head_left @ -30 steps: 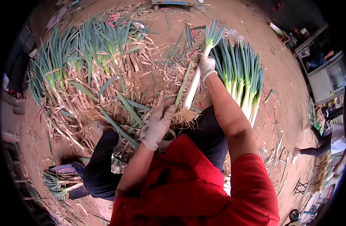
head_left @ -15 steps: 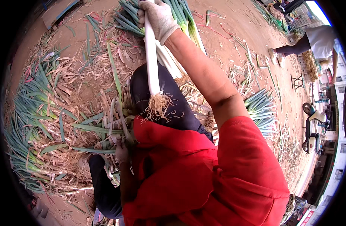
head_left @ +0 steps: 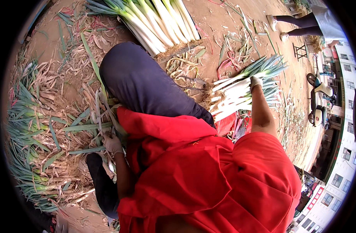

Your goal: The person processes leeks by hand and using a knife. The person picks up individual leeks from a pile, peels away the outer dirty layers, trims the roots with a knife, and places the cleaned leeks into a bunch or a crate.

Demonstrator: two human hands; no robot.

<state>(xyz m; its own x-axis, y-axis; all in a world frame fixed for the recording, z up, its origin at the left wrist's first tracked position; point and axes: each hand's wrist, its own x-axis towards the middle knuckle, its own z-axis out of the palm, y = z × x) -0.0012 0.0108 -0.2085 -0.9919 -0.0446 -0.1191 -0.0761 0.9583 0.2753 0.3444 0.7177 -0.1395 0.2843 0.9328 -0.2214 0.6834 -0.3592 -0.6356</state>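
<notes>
My right hand [head_left: 256, 82], in a pale glove, is closed at the upper part of a white-stalked leek [head_left: 236, 84], on top of the right-hand leek pile [head_left: 230, 101]. Roots in that pile point toward my knee, green leaves away. Its fingers are partly hidden. My left hand [head_left: 112, 144], gloved too, is down beside my left thigh, its fingers bent around long, limp leek leaves [head_left: 99, 110]. A thick bunch of cleaned leeks [head_left: 162, 23] lies beyond my dark-trousered knee, white stalks and roots toward me.
Untrimmed leeks [head_left: 32, 143] are heaped along the left. Dry peelings [head_left: 55, 83] cover the ground between them and my legs. Red plastic [head_left: 226, 125] lies under the right pile. Farther right are a person's legs [head_left: 298, 25], a small folding stool [head_left: 300, 51] and a scooter [head_left: 317, 99].
My right hand has swung from the far bunch to the right pile, bringing the leek down onto it. The head view has shifted; my left hand stays low among the leaves.
</notes>
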